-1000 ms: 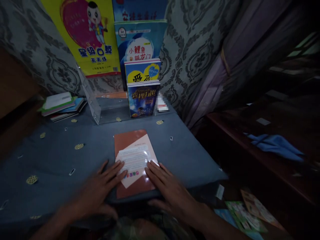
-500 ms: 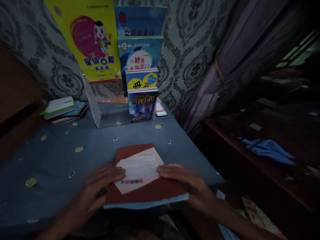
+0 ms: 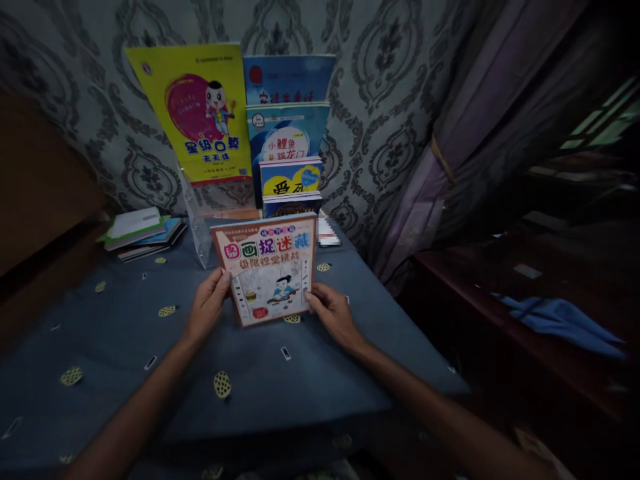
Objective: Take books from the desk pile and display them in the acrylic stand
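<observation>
Pale book [image 3: 267, 267] upright, cover seemingly facing wearer.

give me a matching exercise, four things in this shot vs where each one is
Things:
1. picture book
2. yellow book
3. stack of books
4. blue cloth

Places:
A. lying flat at the far left of the table
B. held upright between the left hand and the right hand
C. on the dark wooden ledge at the right
D. standing against the patterned wall

Pairs: 1-B, 2-D, 3-A, 4-C
</observation>
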The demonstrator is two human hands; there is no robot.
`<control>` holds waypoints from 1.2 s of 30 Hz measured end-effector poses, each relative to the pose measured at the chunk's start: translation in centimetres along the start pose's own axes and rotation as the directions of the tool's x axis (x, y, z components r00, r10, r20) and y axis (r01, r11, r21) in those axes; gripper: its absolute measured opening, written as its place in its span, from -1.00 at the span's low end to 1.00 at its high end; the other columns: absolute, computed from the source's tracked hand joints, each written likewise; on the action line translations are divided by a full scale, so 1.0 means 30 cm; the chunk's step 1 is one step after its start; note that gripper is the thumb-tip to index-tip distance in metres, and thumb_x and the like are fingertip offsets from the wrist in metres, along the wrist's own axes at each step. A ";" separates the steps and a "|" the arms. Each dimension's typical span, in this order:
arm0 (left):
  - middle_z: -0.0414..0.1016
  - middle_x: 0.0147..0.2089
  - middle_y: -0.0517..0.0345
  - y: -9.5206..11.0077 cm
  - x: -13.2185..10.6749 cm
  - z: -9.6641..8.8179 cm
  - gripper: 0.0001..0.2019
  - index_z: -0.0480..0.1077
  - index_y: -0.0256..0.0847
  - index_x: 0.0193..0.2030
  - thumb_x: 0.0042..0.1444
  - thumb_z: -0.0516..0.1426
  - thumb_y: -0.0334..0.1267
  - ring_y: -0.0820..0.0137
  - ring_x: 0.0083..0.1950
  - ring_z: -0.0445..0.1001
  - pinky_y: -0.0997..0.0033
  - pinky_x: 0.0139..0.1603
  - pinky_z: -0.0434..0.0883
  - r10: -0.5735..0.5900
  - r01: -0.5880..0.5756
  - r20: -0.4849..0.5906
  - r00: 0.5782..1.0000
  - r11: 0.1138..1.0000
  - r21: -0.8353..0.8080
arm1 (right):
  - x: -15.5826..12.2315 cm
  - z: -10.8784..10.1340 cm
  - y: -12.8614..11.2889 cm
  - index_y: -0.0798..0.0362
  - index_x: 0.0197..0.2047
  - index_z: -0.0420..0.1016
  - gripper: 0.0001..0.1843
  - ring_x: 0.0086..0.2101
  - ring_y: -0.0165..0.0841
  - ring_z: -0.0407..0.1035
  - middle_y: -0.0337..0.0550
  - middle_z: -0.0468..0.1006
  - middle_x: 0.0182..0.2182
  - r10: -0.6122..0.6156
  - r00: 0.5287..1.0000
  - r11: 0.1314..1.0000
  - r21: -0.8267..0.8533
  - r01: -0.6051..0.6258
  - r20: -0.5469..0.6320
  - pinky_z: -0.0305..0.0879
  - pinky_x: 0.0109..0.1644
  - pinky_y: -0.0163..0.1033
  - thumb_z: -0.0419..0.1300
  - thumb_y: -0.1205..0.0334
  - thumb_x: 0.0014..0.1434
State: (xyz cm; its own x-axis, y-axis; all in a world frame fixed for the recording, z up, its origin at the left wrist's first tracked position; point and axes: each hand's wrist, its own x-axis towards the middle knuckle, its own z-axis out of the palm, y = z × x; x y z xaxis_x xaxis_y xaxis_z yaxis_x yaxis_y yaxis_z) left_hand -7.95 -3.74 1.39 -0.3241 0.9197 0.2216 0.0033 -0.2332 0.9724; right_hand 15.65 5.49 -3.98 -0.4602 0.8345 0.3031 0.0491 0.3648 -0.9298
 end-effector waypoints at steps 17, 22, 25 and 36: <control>0.50 0.03 -0.10 -0.184 0.012 -0.095 -0.69 0.33 -0.25 0.15 0.36 -0.05 -0.25 0.12 0.05 0.44 0.05 0.09 0.40 0.100 -0.358 0.345 0.933 0.174 0.918 | -0.028 -0.034 -0.042 0.02 -0.40 0.55 -0.77 -0.51 -0.33 0.42 -0.21 0.58 -0.54 0.224 0.973 0.690 -0.713 -0.122 0.049 0.07 -0.44 -0.29 0.21 0.13 0.23; 0.44 0.21 -0.21 -0.220 0.122 -0.101 -0.64 0.31 -0.29 0.20 0.31 -0.07 -0.38 0.08 0.28 0.35 0.02 0.19 0.36 0.103 -0.386 0.374 0.922 0.169 0.907 | 0.006 0.032 -0.077 0.00 -0.20 0.58 -0.75 -0.38 -0.26 0.53 -0.11 0.68 -0.37 0.124 0.991 0.592 -0.806 -0.031 0.052 0.19 -0.34 -0.27 0.08 0.17 0.37; 0.44 0.22 -0.22 -0.258 0.191 -0.108 -0.61 0.28 -0.32 0.23 0.29 -0.06 -0.39 0.11 0.31 0.34 0.04 0.24 0.35 0.134 -0.413 0.391 0.910 0.233 0.881 | 0.051 0.116 -0.110 0.04 -0.15 0.56 -0.79 -0.22 -0.26 0.55 -0.08 0.69 -0.23 0.021 0.967 0.636 -0.749 0.184 0.256 0.30 -0.16 -0.26 0.08 0.25 0.38; 0.53 0.06 -0.11 -0.309 0.221 -0.159 -0.61 0.30 -0.25 0.24 0.32 -0.09 -0.36 0.17 0.05 0.49 0.07 0.14 0.41 0.251 -0.433 0.363 0.897 0.335 0.837 | 0.236 0.338 -0.030 0.23 0.06 0.49 -0.73 0.12 -0.17 0.41 0.12 0.52 0.11 -0.135 0.807 0.596 -0.603 0.530 0.575 0.21 0.29 -0.10 0.06 0.40 0.37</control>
State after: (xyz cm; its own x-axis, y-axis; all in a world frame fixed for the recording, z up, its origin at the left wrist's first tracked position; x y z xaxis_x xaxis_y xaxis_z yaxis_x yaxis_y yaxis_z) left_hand -14.65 3.01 -6.49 0.0539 0.8813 0.4696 0.9331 -0.2118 0.2905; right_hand 3.37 6.89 -3.11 -0.8877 0.3866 0.2499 0.3204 0.9087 -0.2676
